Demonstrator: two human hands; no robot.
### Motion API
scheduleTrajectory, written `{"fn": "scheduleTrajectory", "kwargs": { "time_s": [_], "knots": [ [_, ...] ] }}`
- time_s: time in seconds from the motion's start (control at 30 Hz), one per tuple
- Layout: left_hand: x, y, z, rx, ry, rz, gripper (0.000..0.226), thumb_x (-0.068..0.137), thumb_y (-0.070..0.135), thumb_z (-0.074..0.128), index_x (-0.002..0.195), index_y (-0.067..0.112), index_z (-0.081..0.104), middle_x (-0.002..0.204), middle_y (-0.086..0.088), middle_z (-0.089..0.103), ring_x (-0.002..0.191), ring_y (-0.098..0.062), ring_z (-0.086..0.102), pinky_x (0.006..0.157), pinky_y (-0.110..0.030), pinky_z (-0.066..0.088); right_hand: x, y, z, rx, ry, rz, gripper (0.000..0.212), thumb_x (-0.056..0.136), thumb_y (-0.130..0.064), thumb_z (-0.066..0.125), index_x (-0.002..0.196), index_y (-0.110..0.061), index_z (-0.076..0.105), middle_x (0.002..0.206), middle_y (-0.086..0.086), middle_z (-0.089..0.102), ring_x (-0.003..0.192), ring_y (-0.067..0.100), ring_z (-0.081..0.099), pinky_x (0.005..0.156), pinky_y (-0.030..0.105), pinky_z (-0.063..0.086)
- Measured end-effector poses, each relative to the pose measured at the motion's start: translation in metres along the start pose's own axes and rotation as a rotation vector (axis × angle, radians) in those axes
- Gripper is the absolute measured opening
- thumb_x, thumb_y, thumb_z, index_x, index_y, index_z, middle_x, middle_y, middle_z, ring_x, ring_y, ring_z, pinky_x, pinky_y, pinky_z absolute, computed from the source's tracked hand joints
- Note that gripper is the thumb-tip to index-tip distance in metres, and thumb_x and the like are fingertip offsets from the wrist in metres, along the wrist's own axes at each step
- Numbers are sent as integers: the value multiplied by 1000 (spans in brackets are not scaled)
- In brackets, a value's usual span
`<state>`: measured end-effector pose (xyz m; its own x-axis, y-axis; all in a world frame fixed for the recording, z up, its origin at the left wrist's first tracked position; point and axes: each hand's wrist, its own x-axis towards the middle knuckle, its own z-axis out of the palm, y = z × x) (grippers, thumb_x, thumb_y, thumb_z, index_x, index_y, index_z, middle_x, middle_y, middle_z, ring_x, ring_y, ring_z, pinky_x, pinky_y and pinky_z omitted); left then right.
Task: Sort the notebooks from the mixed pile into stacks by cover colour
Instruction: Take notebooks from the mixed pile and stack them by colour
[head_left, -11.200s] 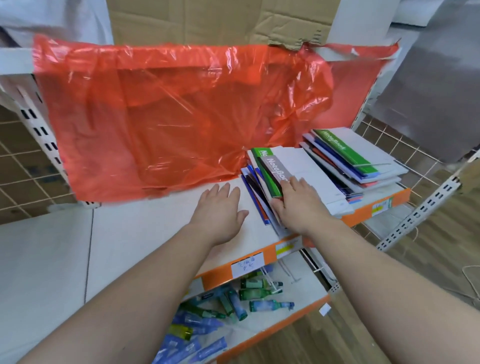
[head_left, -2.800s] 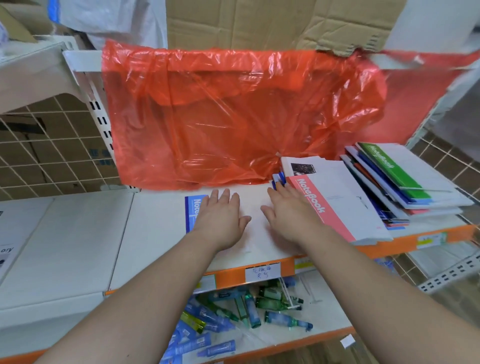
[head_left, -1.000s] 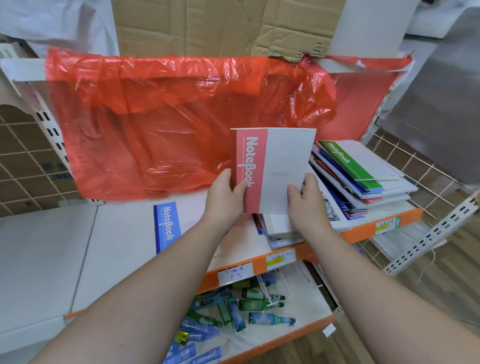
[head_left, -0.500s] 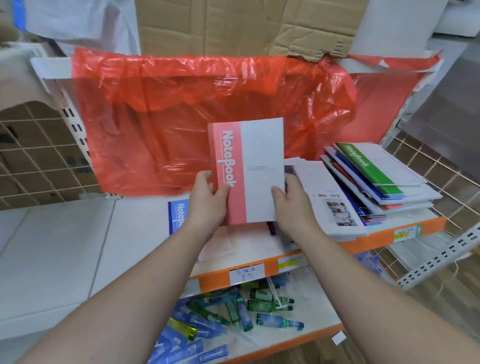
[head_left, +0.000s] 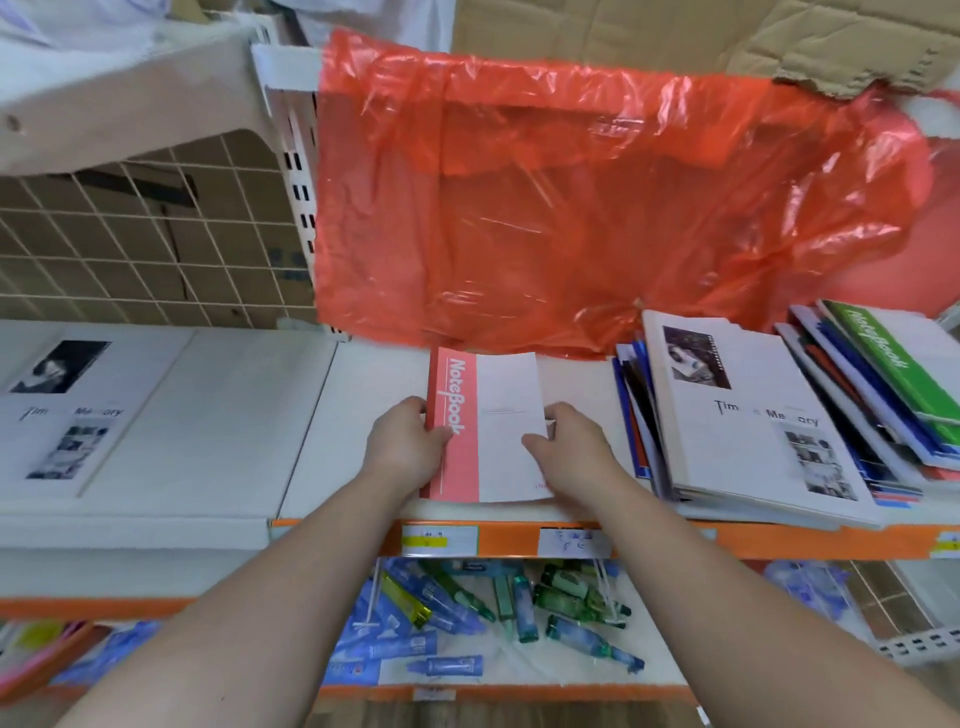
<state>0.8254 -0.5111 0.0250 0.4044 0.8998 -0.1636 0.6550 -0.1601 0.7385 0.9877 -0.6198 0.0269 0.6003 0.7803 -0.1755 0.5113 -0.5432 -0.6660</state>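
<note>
A notebook with a pink spine strip and white cover (head_left: 501, 441) lies flat on the white shelf (head_left: 363, 395), left of the mixed pile. My left hand (head_left: 408, 449) grips its left edge and my right hand (head_left: 569, 449) grips its right edge. The mixed pile (head_left: 636, 415) sits to the right, with a white "Time Memory" notebook (head_left: 748, 431) on top. Further right is a fanned stack topped by a green notebook (head_left: 893, 364). Another white "Time Memory" notebook (head_left: 67, 410) lies on the far-left shelf.
A red plastic bag (head_left: 571, 208) hangs down behind the shelf, its lower edge close to the notebook's far end. Cardboard stands above it. The lower shelf holds several blue and green tubes (head_left: 467, 613). An orange price rail (head_left: 727, 540) runs along the shelf front.
The pink notebook was held upright in the air; now it lies flat on the shelf under both hands. The blue notebook seen on the shelf earlier no longer shows.
</note>
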Motion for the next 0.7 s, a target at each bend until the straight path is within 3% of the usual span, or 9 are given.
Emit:
{"fn": "scheduleTrajectory", "kwargs": {
  "time_s": [0.13,0.33,0.47,0.7],
  "knots": [
    [9,-4,4,76,-12,16,34,94,30,62,123,13,58,117,-7,68,105,-30,64,88,-37,52,13,2,7,-64,-5,13,33,93,-31,58,120,-13,56,111,6,63,99,24,60,82,34,51],
    [20,-12,13,183,-28,45,37,93,37,62,123,15,57,120,-8,66,106,-29,62,89,-42,52,21,9,13,-134,-13,25,28,94,-32,54,114,-13,56,108,7,59,89,21,57,59,26,39],
    [25,-16,16,244,-43,43,37,93,41,60,120,16,56,117,-9,64,102,-30,62,85,-40,52,25,14,16,-155,-36,39,33,94,-35,54,119,-13,55,112,8,57,94,22,56,70,29,42],
    [28,-22,21,289,-77,24,32,93,45,58,107,17,56,111,-9,61,97,-30,61,83,-42,53,27,15,17,-215,-56,48,36,97,-35,52,123,-10,53,119,9,52,95,25,57,77,33,49]
  ]
}}
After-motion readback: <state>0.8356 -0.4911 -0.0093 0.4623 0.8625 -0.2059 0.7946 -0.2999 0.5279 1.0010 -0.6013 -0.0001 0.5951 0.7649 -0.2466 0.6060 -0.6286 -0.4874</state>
